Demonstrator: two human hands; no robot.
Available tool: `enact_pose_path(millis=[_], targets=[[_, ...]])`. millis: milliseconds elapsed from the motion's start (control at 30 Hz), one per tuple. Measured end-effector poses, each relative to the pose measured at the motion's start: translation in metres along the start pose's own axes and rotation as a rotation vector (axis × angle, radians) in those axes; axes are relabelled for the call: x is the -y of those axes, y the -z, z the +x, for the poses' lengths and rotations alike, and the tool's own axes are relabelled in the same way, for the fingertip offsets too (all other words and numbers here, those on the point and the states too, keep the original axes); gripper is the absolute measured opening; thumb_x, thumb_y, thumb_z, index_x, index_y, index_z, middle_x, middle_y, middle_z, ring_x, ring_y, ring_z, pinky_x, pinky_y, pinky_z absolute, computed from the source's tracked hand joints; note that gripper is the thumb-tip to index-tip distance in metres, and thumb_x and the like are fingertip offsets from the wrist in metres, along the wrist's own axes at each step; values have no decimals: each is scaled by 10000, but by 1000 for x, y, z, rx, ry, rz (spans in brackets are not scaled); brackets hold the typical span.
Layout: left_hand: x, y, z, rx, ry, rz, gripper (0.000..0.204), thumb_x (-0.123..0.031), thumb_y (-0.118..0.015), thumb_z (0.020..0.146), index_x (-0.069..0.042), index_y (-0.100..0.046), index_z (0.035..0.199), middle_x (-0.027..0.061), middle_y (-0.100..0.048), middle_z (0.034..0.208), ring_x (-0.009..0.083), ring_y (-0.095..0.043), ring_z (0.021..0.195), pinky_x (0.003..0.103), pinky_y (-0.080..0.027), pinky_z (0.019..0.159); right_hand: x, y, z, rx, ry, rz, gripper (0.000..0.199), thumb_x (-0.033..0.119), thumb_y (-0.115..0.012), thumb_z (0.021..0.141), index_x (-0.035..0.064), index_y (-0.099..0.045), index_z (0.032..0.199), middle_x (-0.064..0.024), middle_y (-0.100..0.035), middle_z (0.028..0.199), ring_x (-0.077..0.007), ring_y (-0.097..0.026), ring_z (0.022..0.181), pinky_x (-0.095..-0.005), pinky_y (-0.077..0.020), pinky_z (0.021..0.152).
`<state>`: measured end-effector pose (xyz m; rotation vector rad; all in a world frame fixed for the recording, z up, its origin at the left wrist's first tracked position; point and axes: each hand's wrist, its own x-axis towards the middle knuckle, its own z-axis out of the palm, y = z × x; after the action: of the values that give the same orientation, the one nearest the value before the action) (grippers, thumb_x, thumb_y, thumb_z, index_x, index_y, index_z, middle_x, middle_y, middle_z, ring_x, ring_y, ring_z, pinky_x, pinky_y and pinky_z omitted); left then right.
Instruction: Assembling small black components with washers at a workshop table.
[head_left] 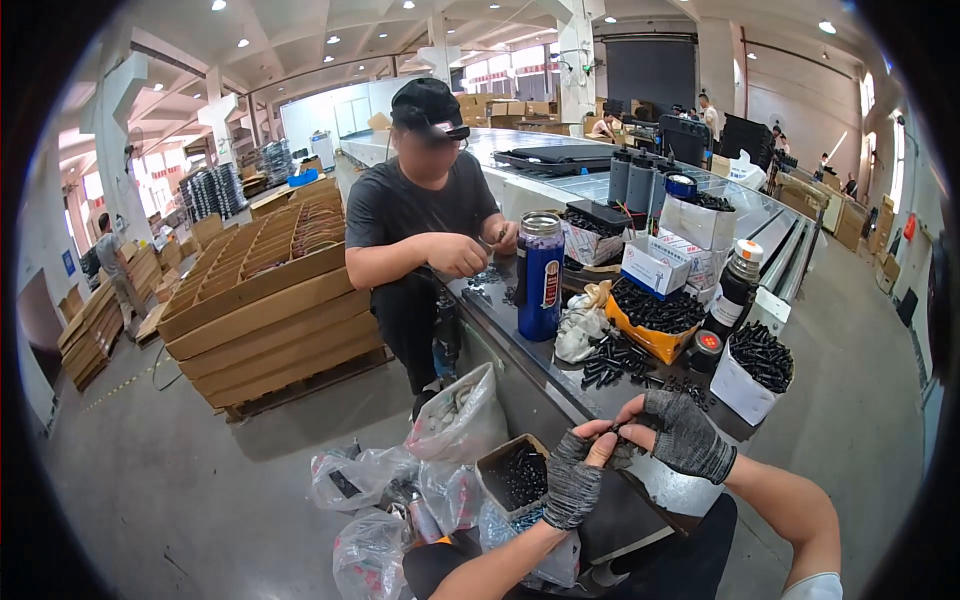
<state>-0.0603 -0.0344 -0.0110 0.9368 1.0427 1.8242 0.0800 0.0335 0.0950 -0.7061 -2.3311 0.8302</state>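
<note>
My left hand (577, 478) and my right hand (690, 437), both in grey fingerless knit gloves, meet over the near corner of the dark table. Their fingertips are pinched together on a small black part (616, 429), too small and too covered for its kind to show. Beyond my hands lies a loose pile of short black cylindrical pieces (615, 360), with smaller black bits (690, 390) beside it. To the right, a white box (742, 402) is heaped with similar pieces. An orange-edged container (655, 343) behind the pile is also full of them.
A blue bottle (540, 285), a black flask (735, 285) and small cartons (655, 265) stand on the table. Across it sits a co-worker (425, 200), hands over small parts. Plastic bags (460, 425) and a carton of black parts (520, 475) are low on the left.
</note>
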Motion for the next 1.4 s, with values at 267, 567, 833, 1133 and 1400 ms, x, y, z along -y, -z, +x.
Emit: enact_pose_path(millis=[267,567,833,1133,1400], targets=[[-2,16,-19,120,31,-3,323,-153,-709,916,-24,-634,1203,60,-677,1071,121,-614,1001,263,-489,902,14,-5,-8,71,88,-31,146,92,-701,849,40,-670,982,-112,-671,852,-250,-660,801,-347,-508,726],[-35,47,-6,301,178,-20,161,-69,-659,908,-5,-701,1049,21,-713,971,108,-617,949,239,-452,914,-10,-35,10,140,382,-380,156,199,-626,863,101,-632,984,-125,-618,836,-310,-647,790,-424,-492,690],[-68,87,1,247,69,464,183,-112,-760,822,-6,-720,966,18,-702,904,101,-621,823,264,-498,760,26,-68,41,319,447,-285,240,266,-655,849,125,-708,1036,-154,-629,905,-329,-648,911,-430,-512,815],[-49,105,-15,108,-144,327,160,-30,-721,819,22,-717,971,64,-679,982,142,-620,862,272,-483,795,9,-101,-65,119,-192,712,495,239,-500,1010,-8,-393,1426,-155,-582,1262,-197,-540,1200,-363,-419,1058],[11,110,-92,132,-63,693,213,-63,-715,838,-11,-698,1044,101,-626,1218,214,-618,1019,321,-482,901,-13,-208,-112,-22,-709,2135,416,270,-478,1044,32,-437,1383,-64,-528,1276,-160,-536,1194,-307,-435,1068]])
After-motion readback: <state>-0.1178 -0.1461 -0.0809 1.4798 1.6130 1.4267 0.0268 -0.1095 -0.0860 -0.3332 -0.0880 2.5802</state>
